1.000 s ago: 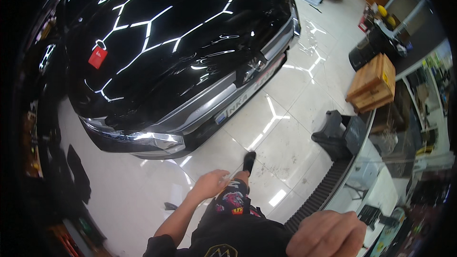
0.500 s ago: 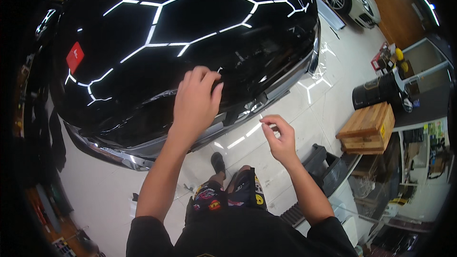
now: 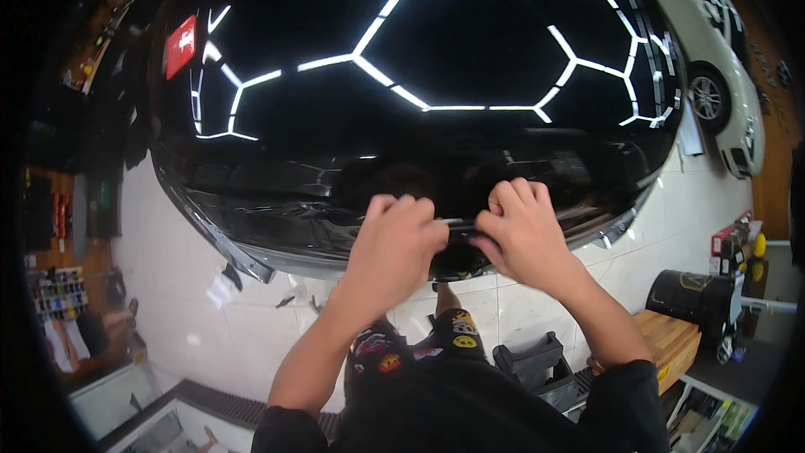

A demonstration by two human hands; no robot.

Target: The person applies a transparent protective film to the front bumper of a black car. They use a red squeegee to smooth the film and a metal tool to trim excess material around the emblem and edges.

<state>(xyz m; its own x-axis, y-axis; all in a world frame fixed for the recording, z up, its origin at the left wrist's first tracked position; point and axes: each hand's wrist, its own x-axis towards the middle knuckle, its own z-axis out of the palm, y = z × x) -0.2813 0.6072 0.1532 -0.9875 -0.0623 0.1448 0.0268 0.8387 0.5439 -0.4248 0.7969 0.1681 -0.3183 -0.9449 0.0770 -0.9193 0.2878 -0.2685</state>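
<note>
As the hood (image 3: 457, 46) spreads far, left hand (image 3: 394, 242) and right hand (image 3: 530, 239) curl at its near edge.
Fingers (image 3: 521, 194) narrowed; I cannot tell if they hold anything.

The black car hood (image 3: 461, 50) is glossy and reflects white hexagonal light lines; its curved front edge faces near.

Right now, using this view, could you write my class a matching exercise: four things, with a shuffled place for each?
Things
1. Left hand and right hand
2. Flat red piece
3. Black drum
4. Pale car

Places
A. Beside the wooden box
B. Past the hood's right side
C. Near the black hood's front edge
D. On the hood's left part

Pairs: 1-C, 2-D, 3-A, 4-B
</note>
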